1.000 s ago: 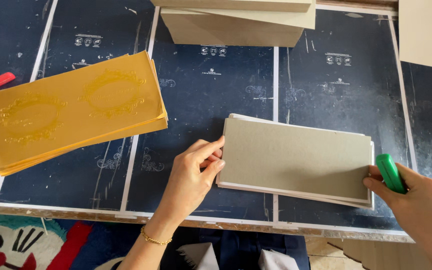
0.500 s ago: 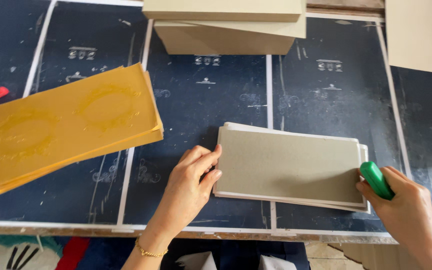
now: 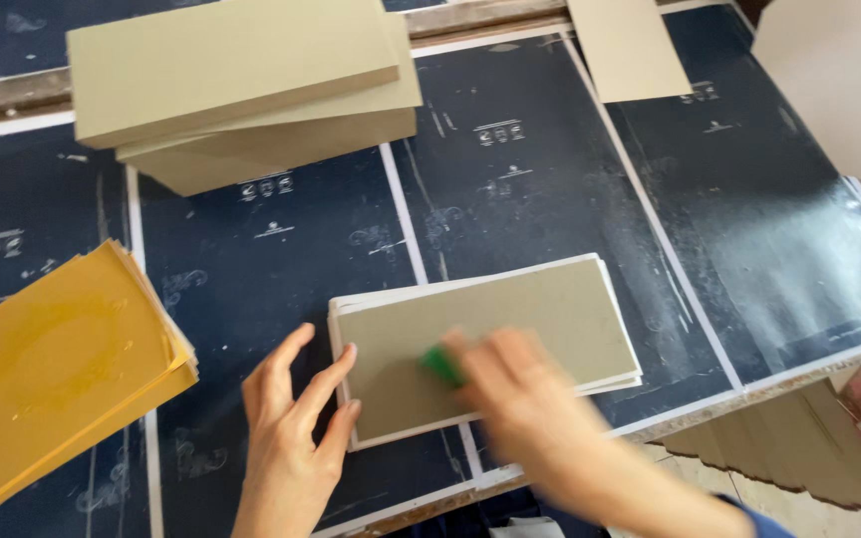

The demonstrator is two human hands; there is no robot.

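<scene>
We note a grey board (image 3: 495, 334) lying flat on the dark blue tabletop (image 3: 281, 259), on top of a slightly larger white sheet whose edges show around it. Our left hand (image 3: 291, 423) rests open, grip released, fingertips pressing the board's left edge. Our right hand (image 3: 520, 403), blurred, lies over the board's middle, its grip clenched on a small green tool (image 3: 440, 364) that touches the board's surface. A stack of yellow sheets (image 3: 52, 369) sits at the left, well apart. A pile of grey boards (image 3: 241, 85) lies at the far edge.
</scene>
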